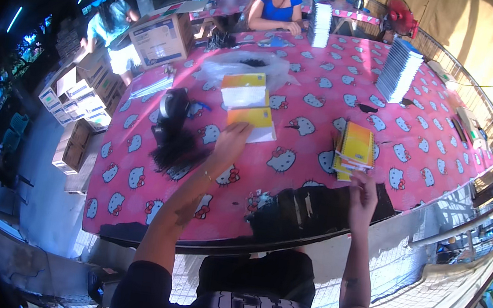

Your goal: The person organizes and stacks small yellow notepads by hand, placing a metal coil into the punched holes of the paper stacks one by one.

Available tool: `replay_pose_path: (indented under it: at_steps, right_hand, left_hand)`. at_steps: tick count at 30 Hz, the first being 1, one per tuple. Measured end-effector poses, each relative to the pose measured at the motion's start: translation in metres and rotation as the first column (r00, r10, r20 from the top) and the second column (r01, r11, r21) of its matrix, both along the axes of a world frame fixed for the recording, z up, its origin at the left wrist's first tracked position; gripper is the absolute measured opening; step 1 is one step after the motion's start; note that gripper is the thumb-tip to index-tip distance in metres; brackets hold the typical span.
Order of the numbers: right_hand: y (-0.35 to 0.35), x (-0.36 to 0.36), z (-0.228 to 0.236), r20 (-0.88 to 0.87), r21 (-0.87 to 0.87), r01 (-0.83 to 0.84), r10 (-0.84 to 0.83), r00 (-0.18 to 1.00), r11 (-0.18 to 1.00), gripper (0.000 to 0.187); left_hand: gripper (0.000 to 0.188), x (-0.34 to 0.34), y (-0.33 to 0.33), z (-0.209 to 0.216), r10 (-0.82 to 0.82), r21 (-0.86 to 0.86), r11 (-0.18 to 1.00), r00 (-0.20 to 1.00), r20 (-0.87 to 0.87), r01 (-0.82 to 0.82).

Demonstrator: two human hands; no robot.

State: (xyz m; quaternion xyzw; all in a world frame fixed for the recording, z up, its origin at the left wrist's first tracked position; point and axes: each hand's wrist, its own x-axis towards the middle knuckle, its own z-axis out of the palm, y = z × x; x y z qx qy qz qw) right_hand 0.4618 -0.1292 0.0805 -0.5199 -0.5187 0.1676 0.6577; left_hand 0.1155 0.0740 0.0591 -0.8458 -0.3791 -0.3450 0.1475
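The left hand [233, 141], its fingers bent downward, rests at the near edge of a yellow-and-white notebook [250, 116] lying left of the counter's middle; whether the fingers pinch it or only press on it cannot be told. The right hand [365, 193] is at the near end of a small pile of yellow notebooks [358, 144], its fingers curled toward the lowest edges; whether they are closed on one cannot be made out. The pile lies right of the middle, with spiral binding along its right side and its lower members slightly out of line.

Just beyond the first notebook lies a second one [244, 86], orange-yellow above and white below. To the left are a bundle of thin black strands [177, 153] and, next to it, a dark rounded object [173, 107] of unclear kind. Farther back lies a clear plastic bag [276, 70] with something black in it.

The counter [291, 187] has a pink cover printed with white cat heads; a dark patch [313, 214] shows along its near edge. Toward the far side rise two tall stacks of books, one at the right [399, 74] and one near the back [319, 26]. Beyond are a seated person in blue [277, 5], a red fan [400, 17] and, at the left, a cardboard box [161, 40].
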Motion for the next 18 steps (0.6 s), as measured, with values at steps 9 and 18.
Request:
replay_pose_path:
  at_steps: [9,18]
  right_hand:
    - [-0.01,-0.07,-0.008,0.026,-0.108,-0.218,0.222,0.975,0.97,0.031]
    - [-0.04,-0.087,-0.047,-0.037,-0.222,-0.371,0.372,0.927,0.902,0.024]
  left_hand:
    - [0.036,0.01,-0.036,0.025,-0.004,0.06,0.998,1.0,-0.026,0.005]
    - [0.032,0.029,-0.172,0.009,-0.255,-0.25,0.906,0.911,0.324,0.343]
